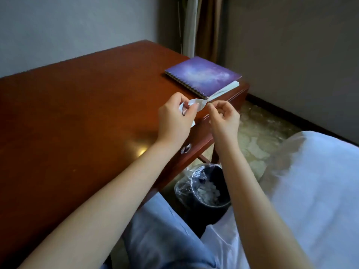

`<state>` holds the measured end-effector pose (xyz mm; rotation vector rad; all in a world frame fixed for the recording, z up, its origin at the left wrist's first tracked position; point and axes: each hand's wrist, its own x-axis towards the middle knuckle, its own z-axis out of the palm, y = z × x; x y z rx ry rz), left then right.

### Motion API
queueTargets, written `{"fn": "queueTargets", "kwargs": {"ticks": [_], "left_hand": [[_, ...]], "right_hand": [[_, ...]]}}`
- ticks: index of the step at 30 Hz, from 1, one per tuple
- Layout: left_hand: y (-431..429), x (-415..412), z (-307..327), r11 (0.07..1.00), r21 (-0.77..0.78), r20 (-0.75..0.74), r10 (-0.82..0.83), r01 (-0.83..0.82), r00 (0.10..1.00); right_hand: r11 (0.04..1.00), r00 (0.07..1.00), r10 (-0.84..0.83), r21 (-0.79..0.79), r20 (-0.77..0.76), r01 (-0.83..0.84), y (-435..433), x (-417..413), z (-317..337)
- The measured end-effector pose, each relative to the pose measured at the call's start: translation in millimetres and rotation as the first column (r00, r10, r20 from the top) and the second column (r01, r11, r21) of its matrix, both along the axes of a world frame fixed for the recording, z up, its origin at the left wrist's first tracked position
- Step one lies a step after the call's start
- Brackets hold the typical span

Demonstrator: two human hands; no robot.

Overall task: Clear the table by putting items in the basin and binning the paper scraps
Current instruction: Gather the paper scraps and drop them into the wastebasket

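Note:
A crumpled white paper scrap [196, 105] is held above the right front edge of the brown wooden table [81, 113]. My left hand [174, 119] grips the bunched part of the scrap, and my right hand [223, 117] pinches its right end between thumb and finger. A purple spiral notebook [204, 76] lies closed at the table's far right corner, beyond both hands. Below the table edge, on the floor, stands a black bin [209, 191] lined with clear plastic, with white scraps inside.
A bed with a white sheet [310, 191] fills the right side, close to the bin. My legs in blue trousers [165, 235] sit between table and bed. A metal drawer pull [186, 148] shows on the table's front. Walls and a curtain stand behind.

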<state>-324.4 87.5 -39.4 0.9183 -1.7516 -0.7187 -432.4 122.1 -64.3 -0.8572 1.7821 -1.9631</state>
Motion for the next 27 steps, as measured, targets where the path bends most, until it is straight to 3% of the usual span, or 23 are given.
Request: {"fn": "queueTargets", "kwargs": {"ticks": [5, 11, 14, 20, 24, 27], "left_hand": [[24.6, -50.8, -33.7, 0.987, 0.084, 0.052, -0.142, 0.138, 0.988], [35.4, -89.4, -94.6, 0.913, 0.323, 0.211, -0.326, 0.249, 0.921], [27.0, -97.7, -130.8, 0.888, 0.422, 0.338, -0.340, 0.182, 0.878], [8.4, -109.0, -192.1, 0.741, 0.662, 0.503, -0.325, -0.115, 0.800], [-4.8, -113.8, -213.8, 0.694, 0.702, 0.534, -0.363, -0.161, 0.764], [-14.7, -114.4, -224.7, 0.657, 0.729, 0.532, -0.367, -0.192, 0.763]], "right_hand": [[0.992, 0.989, -0.079, 0.104, 0.123, 0.067, 12.4, -41.0, -47.1], [0.970, 0.903, -0.185, 0.221, 0.387, 0.104, 22.2, -83.7, -115.0], [0.939, 0.867, -0.242, 0.329, 0.435, 0.097, 21.4, -99.0, -158.7], [0.816, 0.793, -0.262, 0.565, 0.551, -0.122, 18.9, -107.6, -249.3], [0.707, 0.667, -0.385, 0.668, 0.638, -0.232, 6.4, -117.1, -283.9], [0.688, 0.566, -0.433, 0.662, 0.702, -0.296, -2.1, -117.8, -304.6]]}}
